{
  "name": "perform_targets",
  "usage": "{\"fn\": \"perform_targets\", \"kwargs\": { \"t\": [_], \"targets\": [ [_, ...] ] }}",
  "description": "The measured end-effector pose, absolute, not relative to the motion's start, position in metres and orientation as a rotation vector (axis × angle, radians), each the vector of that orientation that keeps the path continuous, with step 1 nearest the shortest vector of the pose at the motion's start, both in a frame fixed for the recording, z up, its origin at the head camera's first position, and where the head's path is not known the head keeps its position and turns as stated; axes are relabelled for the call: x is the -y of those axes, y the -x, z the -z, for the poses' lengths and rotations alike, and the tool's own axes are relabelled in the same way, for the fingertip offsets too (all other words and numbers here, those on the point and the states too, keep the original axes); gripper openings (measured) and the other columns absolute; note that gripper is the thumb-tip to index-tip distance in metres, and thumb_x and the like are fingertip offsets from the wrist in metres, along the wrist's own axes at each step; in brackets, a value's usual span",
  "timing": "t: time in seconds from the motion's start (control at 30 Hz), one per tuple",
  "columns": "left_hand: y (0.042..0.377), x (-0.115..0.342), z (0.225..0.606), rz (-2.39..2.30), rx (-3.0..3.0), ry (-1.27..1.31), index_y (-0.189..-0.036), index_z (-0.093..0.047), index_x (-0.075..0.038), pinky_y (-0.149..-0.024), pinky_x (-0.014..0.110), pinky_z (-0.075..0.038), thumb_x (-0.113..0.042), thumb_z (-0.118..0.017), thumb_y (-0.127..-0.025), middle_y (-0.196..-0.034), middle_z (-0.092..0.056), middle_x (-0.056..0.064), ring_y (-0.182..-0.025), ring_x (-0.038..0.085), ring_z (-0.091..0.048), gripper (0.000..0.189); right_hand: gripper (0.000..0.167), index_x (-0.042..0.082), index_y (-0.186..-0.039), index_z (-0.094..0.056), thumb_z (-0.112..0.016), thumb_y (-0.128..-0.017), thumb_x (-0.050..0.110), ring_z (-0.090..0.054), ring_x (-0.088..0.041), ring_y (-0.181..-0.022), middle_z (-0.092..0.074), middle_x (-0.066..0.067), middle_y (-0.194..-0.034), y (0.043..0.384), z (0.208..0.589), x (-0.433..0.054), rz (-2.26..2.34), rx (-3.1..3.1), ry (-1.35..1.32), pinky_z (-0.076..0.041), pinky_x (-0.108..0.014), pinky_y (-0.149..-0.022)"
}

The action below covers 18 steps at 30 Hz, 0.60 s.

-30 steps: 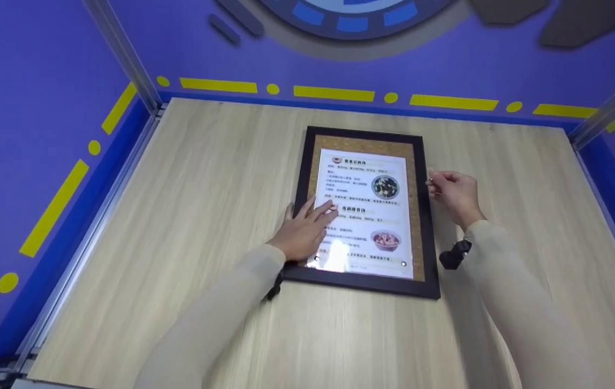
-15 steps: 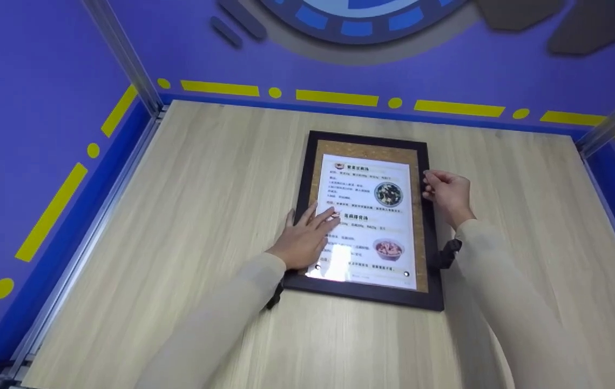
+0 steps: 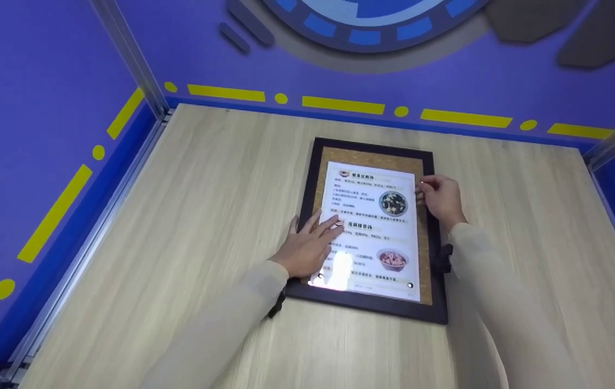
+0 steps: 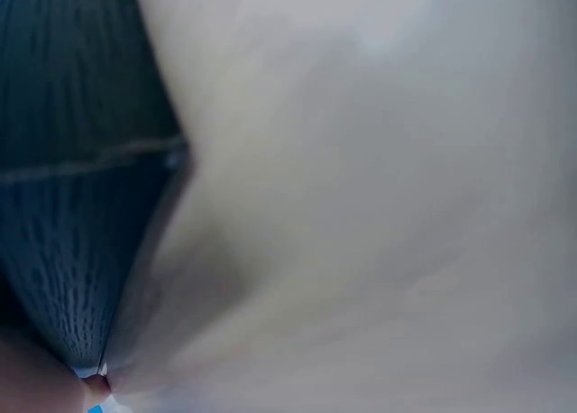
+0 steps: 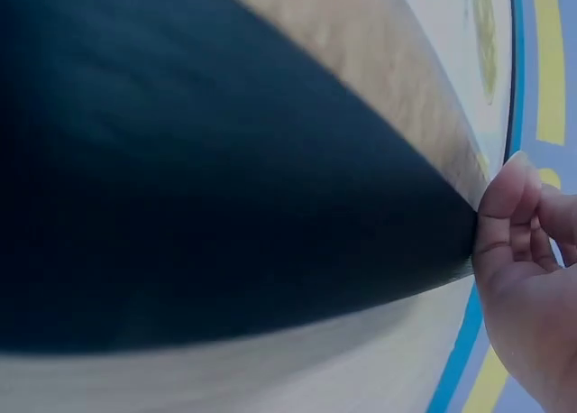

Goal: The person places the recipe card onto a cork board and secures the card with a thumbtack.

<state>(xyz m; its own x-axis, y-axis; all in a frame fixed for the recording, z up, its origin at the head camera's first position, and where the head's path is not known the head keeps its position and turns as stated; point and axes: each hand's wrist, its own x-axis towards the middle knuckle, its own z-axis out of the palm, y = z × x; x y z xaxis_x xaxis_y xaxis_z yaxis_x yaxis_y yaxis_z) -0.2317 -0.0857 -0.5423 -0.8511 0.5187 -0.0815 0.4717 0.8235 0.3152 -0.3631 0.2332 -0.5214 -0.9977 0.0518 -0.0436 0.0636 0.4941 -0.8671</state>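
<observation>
Hands [image 3: 307, 251], left [image 3: 307, 251] splayed on sheet [image 3: 364, 237], right [image 3: 441, 200] pinching something tiny [image 3: 421, 184] (barely visible)

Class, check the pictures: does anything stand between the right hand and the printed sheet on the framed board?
Nothing visible does. The right hand's fingertips are at the upper right edge of the sheet; whether they touch it is unclear. The left hand rests on its left side, away from that edge.

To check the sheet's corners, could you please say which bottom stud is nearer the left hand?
The left stud, just below the left hand; the right stud sits across the sheet.
</observation>
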Motion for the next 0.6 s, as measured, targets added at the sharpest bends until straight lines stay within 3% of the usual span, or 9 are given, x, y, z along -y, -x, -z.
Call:
{"fn": "perform_targets", "kwargs": {
  "t": [0.3,0.6],
  "targets": [
    [0.232,0.085,0.543,-0.444,-2.85,-0.784,-0.158,-0.028,-0.028,-0.11,0.071,-0.007,-0.03,-0.033,-0.108,-0.165,-0.014,-0.007,-0.151,0.028,0.002,0.05,0.026,-0.009,-0.116,-0.065,-0.047,-0.105,0.006,-0.062,-0.013,-0.075,-0.065,-0.018,-0.098,0.374,0.527,-0.235,1.517,-2.684,-0.095,-0.055,-0.02,-0.063],
    [0.232,0.084,0.54,-0.406,-2.852,-0.767,-0.159,-0.026,-0.029,-0.112,0.069,-0.006,-0.031,-0.032,-0.108,-0.165,-0.013,-0.007,-0.151,0.027,0.002,0.051,0.026,-0.006,-0.117,-0.067,-0.052,-0.104,0.01,-0.059,-0.021,-0.084,-0.063,-0.018,-0.103,0.379,0.523,-0.227,1.392,-2.741,-0.041,-0.053,-0.021,-0.062]
  ]
}}
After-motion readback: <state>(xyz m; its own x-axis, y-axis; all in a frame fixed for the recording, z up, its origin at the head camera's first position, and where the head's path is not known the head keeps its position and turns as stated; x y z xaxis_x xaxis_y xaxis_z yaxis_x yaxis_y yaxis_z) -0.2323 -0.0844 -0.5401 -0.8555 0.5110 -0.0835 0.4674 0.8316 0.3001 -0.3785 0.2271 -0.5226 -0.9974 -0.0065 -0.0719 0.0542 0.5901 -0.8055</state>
